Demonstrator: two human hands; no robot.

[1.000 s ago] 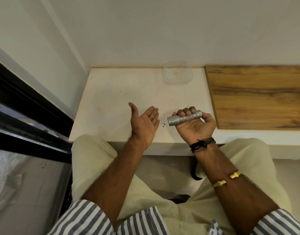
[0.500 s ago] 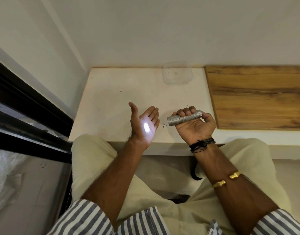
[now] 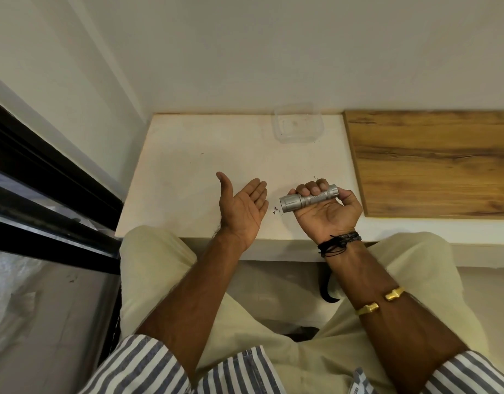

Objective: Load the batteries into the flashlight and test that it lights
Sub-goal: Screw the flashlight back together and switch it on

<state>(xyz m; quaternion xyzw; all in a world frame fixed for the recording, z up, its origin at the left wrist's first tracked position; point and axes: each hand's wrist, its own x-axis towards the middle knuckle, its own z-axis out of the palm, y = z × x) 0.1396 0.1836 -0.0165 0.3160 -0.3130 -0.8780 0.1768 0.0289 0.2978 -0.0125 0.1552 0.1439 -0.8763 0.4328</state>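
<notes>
My right hand (image 3: 327, 213) is closed palm-up around a silver flashlight (image 3: 309, 199), thumb at its tail end. The flashlight lies level, its head pointing left toward my left hand (image 3: 243, 207). That hand is held open a short way off, palm facing the lens, fingers together and thumb raised. No light spot shows on the palm. No batteries are in sight.
Both hands hover over the near edge of a white ledge (image 3: 202, 172). A clear plastic container (image 3: 297, 123) stands at its back by the wall. A wooden board (image 3: 432, 163) covers the ledge to the right. A black window frame (image 3: 46, 177) runs along the left.
Half a second ago a bright white spot lit my left palm; now it is gone. A second ago the palm was also dark. Neither hand has moved noticeably.
</notes>
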